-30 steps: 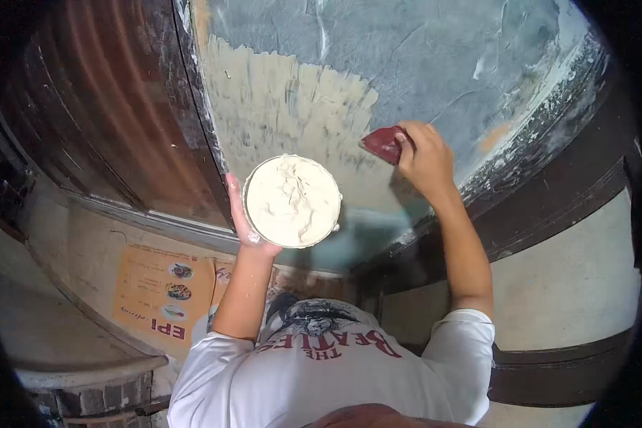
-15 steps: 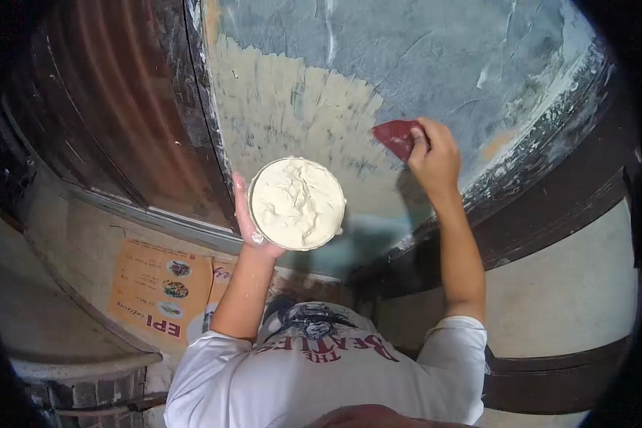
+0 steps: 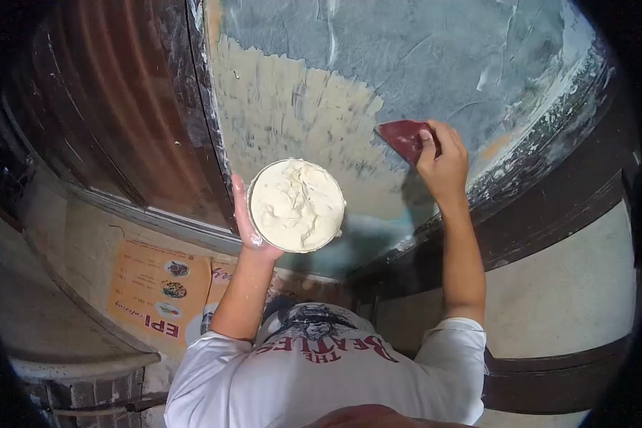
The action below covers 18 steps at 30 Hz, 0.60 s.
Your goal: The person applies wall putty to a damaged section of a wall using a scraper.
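My left hand [image 3: 246, 217] holds a round tub [image 3: 252, 227] from its left side and below, thumb along the rim. Thick cream-coloured putty [image 3: 297, 203] fills it, its surface peaked and stirred. White smears mark my wrist. Pinched between thumb and fingers of my right hand [image 3: 444, 158] is a dark red, flat putty scraper [image 3: 405, 138]. Its left corner is at the wall panel [image 3: 435, 64], by the edge of a beige coated patch [image 3: 292, 100]; whether it touches cannot be made out. Streaky beige putty covers the panel's lower left, bare grey-blue surface the rest.
A dark brown wooden frame with glossy panels [image 3: 132, 107] borders the wall on the left. Another dark, paint-flecked frame [image 3: 542, 192] runs along the right. An orange printed poster [image 3: 146, 285] lies at lower left, near a curved ledge [image 3: 85, 367].
My right hand and the scraper have shifted slightly right, with the scraper turned a little flatter. The tub in my left hand has barely moved.
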Motion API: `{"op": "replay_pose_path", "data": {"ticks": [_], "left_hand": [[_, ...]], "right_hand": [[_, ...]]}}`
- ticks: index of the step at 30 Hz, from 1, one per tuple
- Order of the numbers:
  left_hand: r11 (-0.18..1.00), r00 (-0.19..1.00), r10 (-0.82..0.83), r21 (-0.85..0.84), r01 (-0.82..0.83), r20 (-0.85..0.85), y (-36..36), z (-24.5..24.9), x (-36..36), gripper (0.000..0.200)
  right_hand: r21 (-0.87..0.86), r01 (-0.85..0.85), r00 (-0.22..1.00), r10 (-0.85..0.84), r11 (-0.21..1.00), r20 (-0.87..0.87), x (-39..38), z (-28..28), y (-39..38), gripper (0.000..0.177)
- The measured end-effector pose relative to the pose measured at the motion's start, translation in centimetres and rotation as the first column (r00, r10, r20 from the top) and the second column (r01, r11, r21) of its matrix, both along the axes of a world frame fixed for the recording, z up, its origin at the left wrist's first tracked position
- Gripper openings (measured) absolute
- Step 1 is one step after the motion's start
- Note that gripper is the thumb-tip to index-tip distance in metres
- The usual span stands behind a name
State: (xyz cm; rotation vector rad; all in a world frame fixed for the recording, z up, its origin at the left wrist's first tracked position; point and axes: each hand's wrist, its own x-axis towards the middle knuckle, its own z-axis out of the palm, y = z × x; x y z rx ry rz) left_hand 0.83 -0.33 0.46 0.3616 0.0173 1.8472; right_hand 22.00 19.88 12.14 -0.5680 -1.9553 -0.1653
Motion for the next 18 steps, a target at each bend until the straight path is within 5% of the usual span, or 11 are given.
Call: {"op": "replay_pose_path", "data": {"ticks": [2, 5, 10, 14, 18], "left_hand": [[0.99, 0.998, -0.064, 0.123, 0.061, 0.02, -0.2, 0.2, 0.1, 0.098], [1.0, 1.0, -0.006, 0.016, 0.005, 0.029, -0.2, -0.3, -0.2, 0.098], [0.999, 1.0, 0.031, -0.037, -0.031, 0.006, 0.0, -0.1, -0.2, 0.099], [0.999, 0.999, -0.034, 0.04, 0.033, 0.032, -0.1, 0.3, 0.0, 0.098], [0.997, 0.999, -0.054, 0.06, 0.053, 0.002, 0.1, 0.5, 0.3, 0.098]], "right_hand": [[0.014, -0.009, 1.0, 0.009, 1.0, 0.018, -0.1, -1.2, -0.5, 0.015], [0.019, 0.05, 0.97, -0.053, 0.999, 0.238, -0.5, -2.3, -0.5, 0.014], [0.061, 0.042, 0.998, -0.045, 0.997, 0.037, -0.1, 1.2, -0.3, 0.012], [0.071, -0.346, 0.932, 0.334, 0.936, 0.143, 0.0, 2.3, -2.9, 0.027], [0.112, -0.483, 0.829, 0.413, 0.868, 0.376, -0.5, 1.1, -5.4, 0.039]]}}
